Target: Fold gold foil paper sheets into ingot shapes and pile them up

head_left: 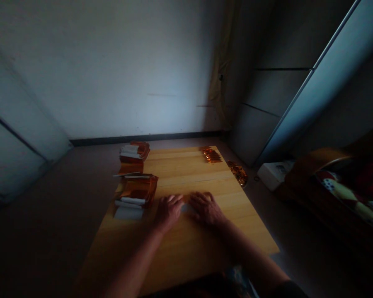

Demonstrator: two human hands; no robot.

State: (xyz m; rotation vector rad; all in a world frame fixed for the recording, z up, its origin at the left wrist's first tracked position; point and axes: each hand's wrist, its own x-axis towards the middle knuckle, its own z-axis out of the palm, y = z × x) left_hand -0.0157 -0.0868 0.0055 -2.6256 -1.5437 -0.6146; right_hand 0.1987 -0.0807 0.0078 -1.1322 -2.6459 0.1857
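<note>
The left hand (169,212) and right hand (206,209) are held palm-down, just apart, fingers lightly curled, with bare forearms (133,265) extended from the near side.

A small white paper strip (184,208), orange foil (185,199) at its far edge, lying flat on a wooden tabletop (186,252)

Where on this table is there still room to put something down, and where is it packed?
Bare wood shows on the wooden tabletop nearer the person, below the left hand and right hand, and in the far middle, between the orange foil and white paper stacks and the small foil pile. The left edge, along the stacks, is crowded.
</note>
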